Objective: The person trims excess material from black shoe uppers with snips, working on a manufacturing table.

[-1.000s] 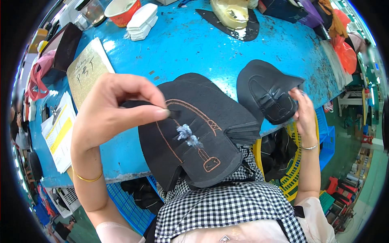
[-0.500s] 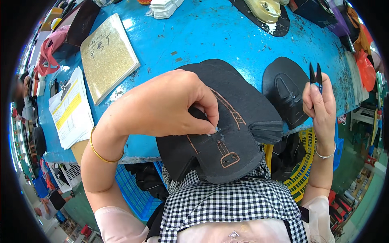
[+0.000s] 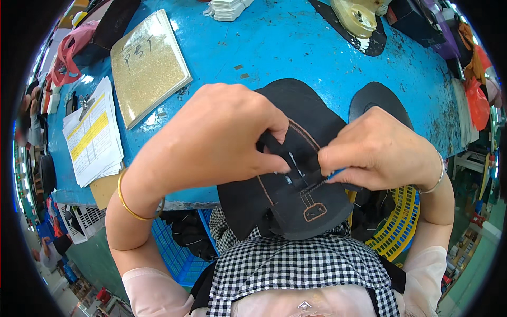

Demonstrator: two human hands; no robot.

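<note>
A black fabric shoe upper (image 3: 296, 211) with brown stitched lines hangs over the near edge of the blue table (image 3: 296, 47), above my checked apron. My left hand (image 3: 211, 142) pinches a fold of it from the left, thumb and fingers closed on the cloth. My right hand (image 3: 380, 153) comes in from the right, gripping small thread snips (image 3: 323, 182) with a blue grip, whose tip lies on the upper beside small pale thread ends. A second black upper piece (image 3: 372, 95) lies on the table behind my right hand, partly hidden by it.
A gold glitter sheet (image 3: 148, 63) and a stack of printed papers (image 3: 92, 137) lie at the left. White pieces (image 3: 227, 8) and a cream shoe part (image 3: 359, 18) sit at the far edge. A blue crate (image 3: 174, 253) and yellow basket (image 3: 398, 222) stand below the table.
My right hand has come in from beside the second piece and set the snips on the upper. My left hand shifted from pulling thread to pinching a fold of the cloth.
</note>
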